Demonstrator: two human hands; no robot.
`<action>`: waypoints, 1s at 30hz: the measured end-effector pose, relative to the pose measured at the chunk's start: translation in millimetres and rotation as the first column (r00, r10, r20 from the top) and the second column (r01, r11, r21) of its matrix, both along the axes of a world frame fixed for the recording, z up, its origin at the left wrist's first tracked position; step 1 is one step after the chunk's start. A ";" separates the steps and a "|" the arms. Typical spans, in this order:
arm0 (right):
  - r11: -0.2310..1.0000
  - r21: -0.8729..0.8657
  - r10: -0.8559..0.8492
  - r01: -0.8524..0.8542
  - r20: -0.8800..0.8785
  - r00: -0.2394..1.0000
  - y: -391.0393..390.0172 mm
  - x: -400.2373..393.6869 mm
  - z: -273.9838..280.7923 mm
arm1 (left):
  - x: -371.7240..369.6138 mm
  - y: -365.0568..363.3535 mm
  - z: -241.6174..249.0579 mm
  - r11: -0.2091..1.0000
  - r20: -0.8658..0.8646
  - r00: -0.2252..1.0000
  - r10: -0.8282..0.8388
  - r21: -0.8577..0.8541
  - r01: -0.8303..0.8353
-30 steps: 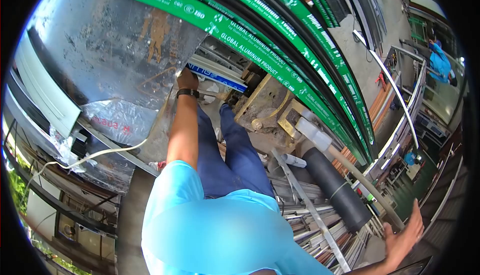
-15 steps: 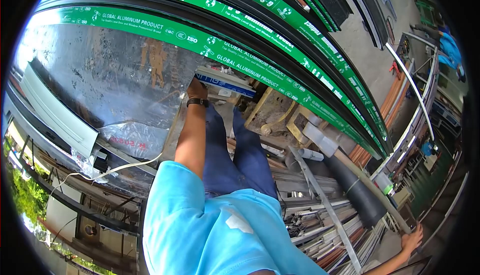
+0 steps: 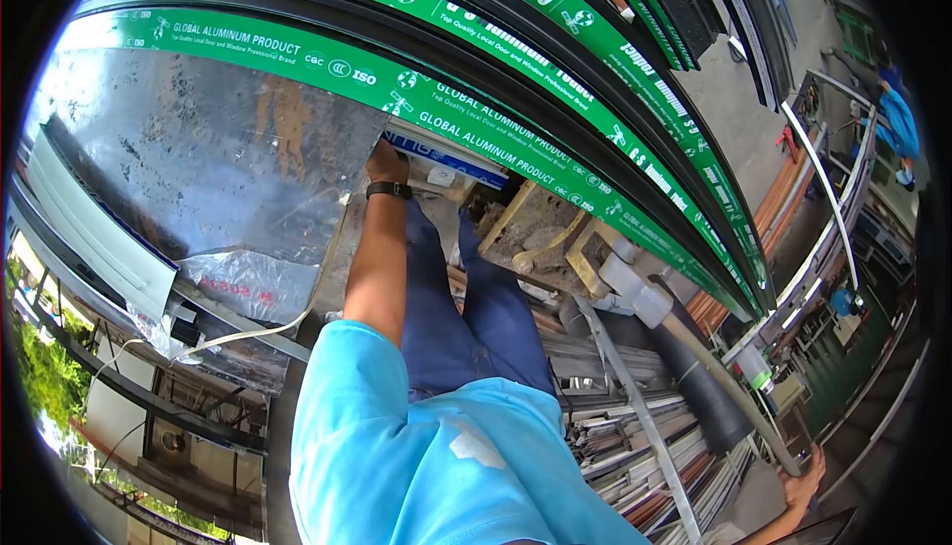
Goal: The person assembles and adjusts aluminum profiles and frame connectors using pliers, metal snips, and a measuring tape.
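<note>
My left hand (image 3: 385, 161), below a dark wristband, is at the edge of a scuffed metal sheet (image 3: 213, 138). It is beside the end of a white profile with blue printed film (image 3: 451, 163); shadow hides its fingers. Above it run several black aluminium profiles with green printed film (image 3: 476, 126). Far out to the right, my right hand (image 3: 803, 478) is closed around the end of a long-handled mallet (image 3: 722, 374). The mallet's pale head (image 3: 635, 289) points inward, near a yellowish block (image 3: 592, 259).
Many loose metal strips (image 3: 645, 426) lie at lower right beside a dark roll (image 3: 714, 411) and a grey bar (image 3: 635, 396). Clear plastic wrap (image 3: 253, 282), a pale cable (image 3: 253, 332) and a pale profile (image 3: 99, 223) are at left. Another person (image 3: 895, 123) in blue is at far right.
My right hand and the mallet handle's end have moved slightly down and left. My left hand remains at the sheet's edge. The view has shifted a little.
</note>
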State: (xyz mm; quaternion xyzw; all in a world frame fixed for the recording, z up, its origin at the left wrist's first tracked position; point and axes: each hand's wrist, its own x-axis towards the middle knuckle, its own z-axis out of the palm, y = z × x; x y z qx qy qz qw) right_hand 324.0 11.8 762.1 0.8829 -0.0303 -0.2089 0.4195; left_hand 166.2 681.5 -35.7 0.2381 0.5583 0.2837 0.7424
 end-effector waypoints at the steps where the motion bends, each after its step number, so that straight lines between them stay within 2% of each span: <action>1: 1.000 0.025 0.001 -0.001 -0.001 1.000 -5.2 1.0 -3.4 | 6.7 1.3 17.3 0.994 0.045 0.997 0.067 -0.090 -0.063; 4: 0.987 0.068 -0.142 0.142 -0.015 0.990 -11.1 6.7 -20.9 | 5.3 0.2 21.6 0.992 0.078 0.994 0.079 -0.103 -0.070; 6: 0.982 0.069 -0.178 0.177 0.010 0.984 -5.7 8.1 -36.3 | 1.2 0.9 25.6 0.987 0.085 0.994 0.073 -0.146 -0.060; 7: 0.979 0.069 -0.195 0.193 0.022 0.981 -2.6 8.9 -43.0 | -6.7 -1.8 9.6 0.991 -0.045 0.993 -0.110 0.074 0.113; 8: 0.965 0.123 -0.234 0.231 0.011 0.972 -10.9 10.0 -45.5 | -21.1 -7.9 -19.2 0.915 -0.208 0.944 -0.256 0.263 0.306; 10: 0.924 0.230 -0.309 0.304 -0.015 0.951 -26.2 11.1 -53.6 | -22.0 -8.4 -19.7 0.902 -0.246 0.932 -0.266 0.277 0.331; 11: 0.933 0.227 -0.284 0.278 -0.009 0.959 -29.3 10.4 -55.7 | -5.8 -4.2 10.3 0.981 -0.115 0.983 -0.143 0.113 0.156; 13: 0.950 0.219 -0.230 0.224 0.004 0.973 -28.4 9.5 -61.3 | 2.7 -2.3 24.7 0.998 0.051 0.999 0.012 -0.062 -0.009; 15: 0.964 0.174 -0.208 0.199 0.034 0.978 -16.6 9.0 -69.3 | -5.6 -0.9 13.3 0.999 0.171 0.985 0.012 -0.033 -0.007; 20: 0.978 0.127 -0.173 0.166 0.044 0.984 -13.5 9.0 -76.2 | -9.1 -1.7 14.2 0.997 0.176 0.982 0.071 -0.023 -0.068; 26: 0.982 0.092 -0.170 0.166 0.036 0.985 -15.6 14.9 -82.0 | -12.7 -1.0 8.8 0.997 0.203 0.977 0.057 -0.059 -0.046; 30: 0.988 0.092 -0.130 0.127 0.039 0.991 -22.0 13.3 -81.2 | -7.4 0.5 3.8 0.999 0.163 0.986 -0.035 0.012 0.033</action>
